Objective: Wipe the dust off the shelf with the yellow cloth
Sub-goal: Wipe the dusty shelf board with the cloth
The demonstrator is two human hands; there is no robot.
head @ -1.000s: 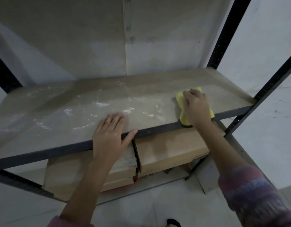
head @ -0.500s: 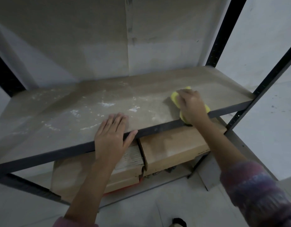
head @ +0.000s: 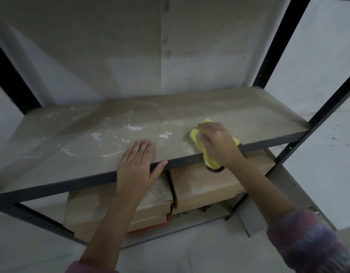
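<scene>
I have my right hand (head: pixel 217 142) on the yellow cloth (head: pixel 195 136), fingers bent down over it and gripping the bunched fabric against the shelf (head: pixel 249 115). The cloth sits under that palm near the shelf's front edge. One yellow end pokes out beyond my fingertips, and another end hangs over the dark front rail just below my wrist.

My left hand (head: pixel 136 166) lies flat and holds nothing. Its fingers are straight and close together on the board, and the thumb is spread out along the front rail. It rests well to the left of the cloth, with bare board between the two hands.

White streaks of dust (head: pixel 132 128) lie just ahead of my left fingertips and run on to the left of them. The board to the right of my right hand looks plain brown.

Beneath my hands, on the lower level, two cardboard boxes (head: pixel 205 186) stand side by side. A black upright (head: pixel 276 42) rises beyond and to the right of my right hand. A purple knitted sleeve (head: pixel 308 239) covers my right forearm near the elbow.
</scene>
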